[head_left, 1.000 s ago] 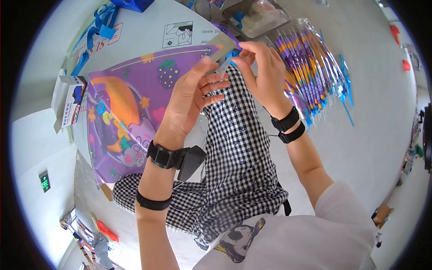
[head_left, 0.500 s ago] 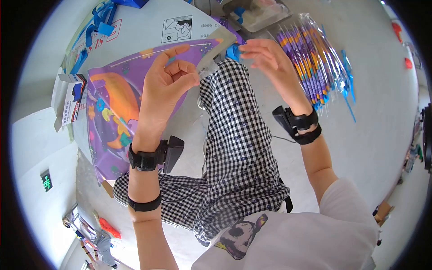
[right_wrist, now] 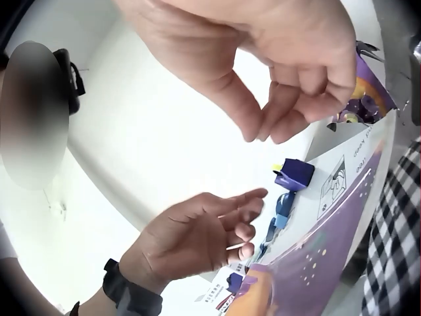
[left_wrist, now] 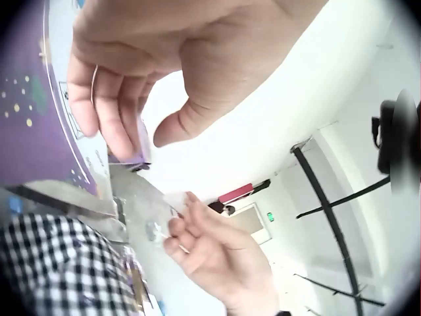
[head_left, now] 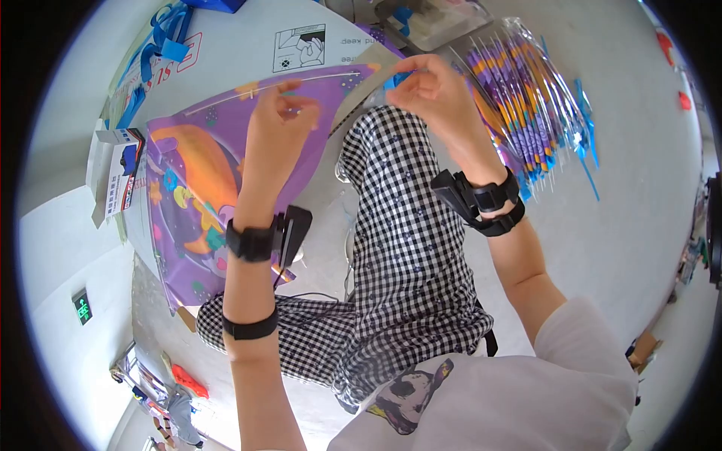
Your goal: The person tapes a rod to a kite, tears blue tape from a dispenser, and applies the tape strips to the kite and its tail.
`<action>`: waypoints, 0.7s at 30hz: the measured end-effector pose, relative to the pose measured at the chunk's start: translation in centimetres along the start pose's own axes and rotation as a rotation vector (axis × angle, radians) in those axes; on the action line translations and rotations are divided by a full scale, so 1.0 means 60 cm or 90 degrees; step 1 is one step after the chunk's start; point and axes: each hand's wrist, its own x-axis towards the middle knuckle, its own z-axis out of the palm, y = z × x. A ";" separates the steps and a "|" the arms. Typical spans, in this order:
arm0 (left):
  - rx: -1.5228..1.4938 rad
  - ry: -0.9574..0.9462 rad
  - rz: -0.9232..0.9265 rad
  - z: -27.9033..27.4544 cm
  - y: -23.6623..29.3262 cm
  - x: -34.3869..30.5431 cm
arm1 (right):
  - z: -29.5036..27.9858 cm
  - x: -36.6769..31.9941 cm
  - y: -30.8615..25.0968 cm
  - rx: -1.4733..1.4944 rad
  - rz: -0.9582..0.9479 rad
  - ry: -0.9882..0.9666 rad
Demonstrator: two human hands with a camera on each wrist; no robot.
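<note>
One purple sheet (head_left: 199,161); left hand (head_left: 277,139) over it, released; right hand (head_left: 444,105) near its corner, pinching one clear scrap (left_wrist: 175,199).

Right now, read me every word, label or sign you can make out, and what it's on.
"keep", upside down, on the white printed board.
"ree", near it, perhaps cut off.
Red lettering there: not clearly readable.
Small carton: print too small.
Green wall sign: too small.
</note>
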 end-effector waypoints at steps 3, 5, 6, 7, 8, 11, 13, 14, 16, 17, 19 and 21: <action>0.256 0.129 0.168 0.021 -0.063 0.043 | 0.007 0.036 0.019 0.006 0.035 0.099; 0.338 0.144 0.264 0.043 -0.095 0.060 | 0.014 0.062 0.041 0.037 0.053 0.101; 0.333 0.134 0.286 0.060 -0.104 0.067 | 0.022 0.074 0.049 0.064 0.069 0.102; 0.327 0.125 0.307 0.074 -0.111 0.071 | 0.030 0.086 0.055 0.091 0.085 0.102; 0.313 0.133 0.302 0.085 -0.118 0.073 | 0.038 0.097 0.063 0.118 0.102 0.102; 0.278 0.173 0.308 0.108 -0.146 0.080 | 0.055 0.118 0.082 0.122 0.138 0.117; 0.273 0.189 0.332 0.109 -0.152 0.079 | 0.059 0.125 0.090 0.118 0.150 0.120; 0.271 0.196 0.343 0.110 -0.156 0.077 | 0.060 0.130 0.094 0.120 0.153 0.118; 0.250 0.208 0.341 0.112 -0.156 0.076 | 0.062 0.135 0.097 0.096 0.157 0.109; 0.240 0.213 0.341 0.112 -0.155 0.075 | 0.063 0.136 0.098 0.071 0.159 0.103; 0.255 0.214 0.357 0.113 -0.154 0.074 | 0.065 0.138 0.101 0.041 0.162 0.102; 0.261 0.214 0.366 0.114 -0.153 0.076 | 0.067 0.141 0.105 0.030 0.162 0.110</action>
